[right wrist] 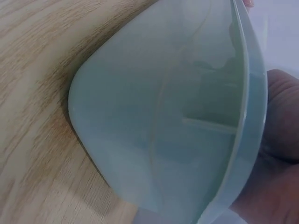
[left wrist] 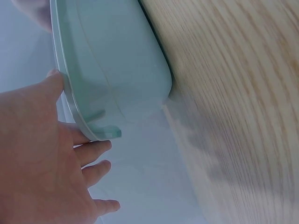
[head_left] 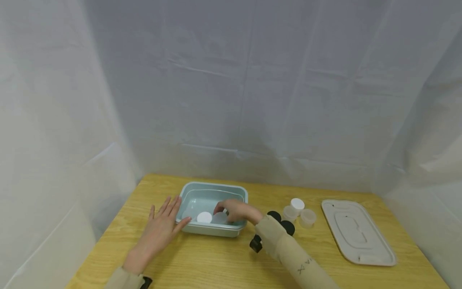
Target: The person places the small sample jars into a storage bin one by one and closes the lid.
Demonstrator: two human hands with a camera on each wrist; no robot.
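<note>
While the left hand (head_left: 159,230) lies flat on the wooden counter (head_left: 202,265) with its fingers spread straight, fingertips touching the near left wall of the one pale green tub (head_left: 236,192), the right hand (head_left: 234,211) reaches over the tub's near rim with curled fingers on a translucent cup (head_left: 220,218); whether it grips the cup I cannot tell. One white-lidded cup (head_left: 204,217) sits just beside it inside the tub. Right of the tub, the right sleeve partly hides two black discs (head_left: 281,221). Past them stand three more small cups (head_left: 298,212), one white-capped, clustered together. One beige lid (head_left: 357,233) lies well apart at the right. White sheeting (head_left: 252,100) hangs behind.
</note>
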